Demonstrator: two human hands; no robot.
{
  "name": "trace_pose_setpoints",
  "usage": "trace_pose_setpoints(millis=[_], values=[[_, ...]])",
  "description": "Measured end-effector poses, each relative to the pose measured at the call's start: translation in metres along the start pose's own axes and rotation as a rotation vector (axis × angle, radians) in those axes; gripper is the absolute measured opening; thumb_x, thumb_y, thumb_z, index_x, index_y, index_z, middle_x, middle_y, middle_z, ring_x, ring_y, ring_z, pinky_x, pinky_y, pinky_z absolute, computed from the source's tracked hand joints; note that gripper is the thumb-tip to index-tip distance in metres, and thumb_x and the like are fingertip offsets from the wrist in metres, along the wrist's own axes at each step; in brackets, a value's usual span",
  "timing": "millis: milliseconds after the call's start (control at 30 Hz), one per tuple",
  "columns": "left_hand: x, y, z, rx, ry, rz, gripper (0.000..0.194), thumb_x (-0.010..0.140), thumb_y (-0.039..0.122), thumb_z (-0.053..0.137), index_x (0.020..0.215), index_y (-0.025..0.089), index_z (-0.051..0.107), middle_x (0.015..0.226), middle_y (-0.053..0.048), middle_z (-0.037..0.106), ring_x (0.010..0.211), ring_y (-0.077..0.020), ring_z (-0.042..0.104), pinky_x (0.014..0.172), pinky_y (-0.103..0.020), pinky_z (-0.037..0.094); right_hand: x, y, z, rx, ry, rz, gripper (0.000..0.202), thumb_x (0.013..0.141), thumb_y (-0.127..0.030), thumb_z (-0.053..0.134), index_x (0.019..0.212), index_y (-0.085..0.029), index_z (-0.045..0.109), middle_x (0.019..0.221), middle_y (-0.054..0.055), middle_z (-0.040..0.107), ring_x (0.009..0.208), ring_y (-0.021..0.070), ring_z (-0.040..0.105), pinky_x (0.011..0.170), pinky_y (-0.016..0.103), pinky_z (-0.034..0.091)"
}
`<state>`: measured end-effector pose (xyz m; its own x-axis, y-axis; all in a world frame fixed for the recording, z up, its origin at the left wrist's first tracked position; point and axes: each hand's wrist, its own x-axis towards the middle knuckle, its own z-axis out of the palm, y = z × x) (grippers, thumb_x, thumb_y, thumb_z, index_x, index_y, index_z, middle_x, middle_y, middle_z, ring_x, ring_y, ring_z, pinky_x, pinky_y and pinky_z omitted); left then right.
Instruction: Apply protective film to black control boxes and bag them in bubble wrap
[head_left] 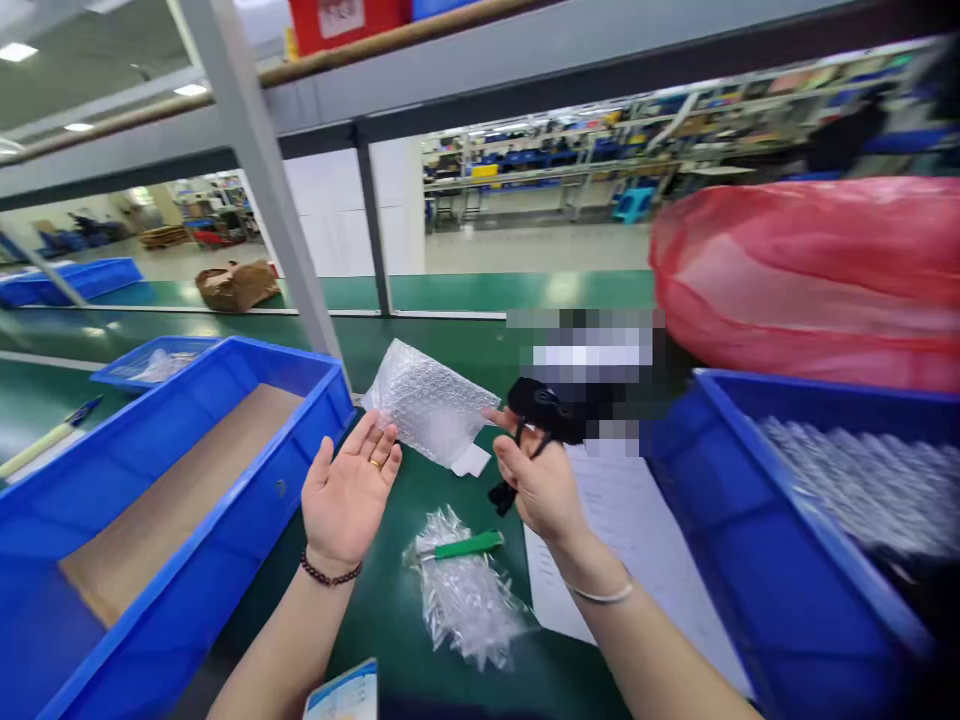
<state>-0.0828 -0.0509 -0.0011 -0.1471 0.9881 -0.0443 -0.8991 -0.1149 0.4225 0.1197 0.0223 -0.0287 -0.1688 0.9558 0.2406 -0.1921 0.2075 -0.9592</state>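
My left hand [351,490] is palm up with its fingers stretched out, holding nothing. It is beside a bubble-wrap bag [439,400] on the green table; the fingertips overlap the bag's near edge, and I cannot tell if they touch. My right hand [544,480] grips a black drawstring pouch [551,408], its dark cords hanging between the fingers. A small white flap [471,460] sticks out at the bag's lower corner. Closer to me lies a pile of clear plastic bags [469,605], with a green-handled tool [469,545] on top.
A blue bin [292,490] lined with cardboard stands at left. Another blue bin [780,560], at right, holds clear wrapped items [862,480]. A red plastic bag [810,280] bulges behind it. Printed paper [637,540] lies under my right arm. A metal post [262,180] rises beyond the left bin.
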Motion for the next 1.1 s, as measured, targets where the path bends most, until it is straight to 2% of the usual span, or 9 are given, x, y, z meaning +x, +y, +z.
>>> trace_pose_setpoints(millis=[67,200,333,467,533,633,767,900,1100], values=[[-0.004,-0.010,-0.001,0.026,-0.027,-0.057,0.044,0.094,0.034,0.047,0.128,0.008,0.056,0.120,-0.015,0.061,0.101,-0.0201,0.061,0.084,-0.030,0.054,0.002,0.003,-0.001,0.037,0.068,0.004,0.045,0.070,-0.055,0.075,0.091,-0.019,0.057,0.072,0.003,0.056,0.058,0.0136,0.046,0.051,0.027,0.038],[-0.007,-0.037,-0.006,0.121,-0.057,-0.023,0.026,0.089,0.016,0.058,0.114,0.017,0.065,0.108,-0.006,0.067,0.070,-0.0085,0.057,0.060,-0.019,0.050,-0.003,0.005,0.009,0.140,0.112,-0.031,0.039,0.070,-0.045,0.078,0.089,-0.017,0.059,0.078,0.004,0.059,0.073,0.0176,0.056,0.067,0.031,0.048],[0.005,-0.055,-0.008,0.290,0.026,-0.151,0.019,0.084,0.018,0.068,0.102,0.014,0.068,0.106,-0.009,0.069,0.093,-0.0180,0.065,0.076,-0.026,0.054,-0.009,0.006,0.011,0.081,0.084,-0.089,0.040,0.068,-0.047,0.080,0.087,-0.018,0.059,0.081,0.003,0.061,0.078,0.0177,0.057,0.076,0.031,0.048],[0.038,-0.045,-0.010,0.327,0.147,0.180,0.019,0.075,0.013,0.076,0.093,0.015,0.068,0.094,-0.004,0.071,0.088,-0.0148,0.066,0.083,-0.024,0.053,-0.023,0.004,-0.004,-0.044,-0.084,0.051,0.052,0.085,-0.064,0.054,0.064,-0.016,0.058,0.053,-0.002,0.043,0.045,0.0088,0.034,0.046,0.025,0.031],[0.056,-0.033,-0.012,0.298,0.183,0.278,0.018,0.076,0.014,0.076,0.092,0.019,0.067,0.092,0.000,0.070,0.086,-0.0118,0.066,0.083,-0.023,0.052,-0.032,0.001,-0.013,-0.136,-0.200,0.091,0.059,0.091,-0.063,0.043,0.056,-0.017,0.054,0.047,-0.003,0.037,0.042,0.0082,0.029,0.044,0.026,0.025],[0.072,-0.020,-0.013,0.261,0.214,0.344,0.016,0.080,0.015,0.073,0.092,0.022,0.066,0.093,0.002,0.071,0.086,-0.0115,0.066,0.084,-0.026,0.053,-0.043,0.000,-0.020,-0.282,-0.303,0.078,0.059,0.091,-0.062,0.044,0.052,-0.018,0.049,0.049,0.000,0.042,0.047,0.0104,0.038,0.049,0.026,0.031],[0.077,-0.021,-0.009,0.213,0.218,0.345,0.014,0.084,0.014,0.068,0.094,0.022,0.065,0.095,0.001,0.071,0.087,-0.0114,0.067,0.085,-0.029,0.054,-0.050,0.008,-0.015,-0.355,-0.334,0.118,0.057,0.089,-0.065,0.044,0.056,-0.018,0.048,0.054,0.001,0.047,0.053,0.0127,0.043,0.054,0.028,0.035],[0.076,-0.026,0.000,0.186,0.182,0.298,0.012,0.089,0.010,0.059,0.094,0.020,0.065,0.095,0.000,0.072,0.089,-0.0107,0.067,0.087,-0.026,0.053,-0.048,0.012,-0.009,-0.362,-0.380,0.156,0.060,0.088,-0.068,0.044,0.053,-0.019,0.044,0.051,0.000,0.043,0.051,0.0115,0.038,0.052,0.027,0.032],[0.072,-0.023,0.019,0.196,0.084,0.121,0.017,0.093,0.016,0.053,0.101,0.009,0.066,0.098,-0.010,0.072,0.093,-0.0180,0.068,0.094,-0.032,0.053,-0.046,0.009,-0.012,-0.234,-0.539,0.188,0.060,0.089,-0.065,0.047,0.051,-0.018,0.043,0.049,-0.001,0.041,0.049,0.0092,0.037,0.051,0.025,0.032]])
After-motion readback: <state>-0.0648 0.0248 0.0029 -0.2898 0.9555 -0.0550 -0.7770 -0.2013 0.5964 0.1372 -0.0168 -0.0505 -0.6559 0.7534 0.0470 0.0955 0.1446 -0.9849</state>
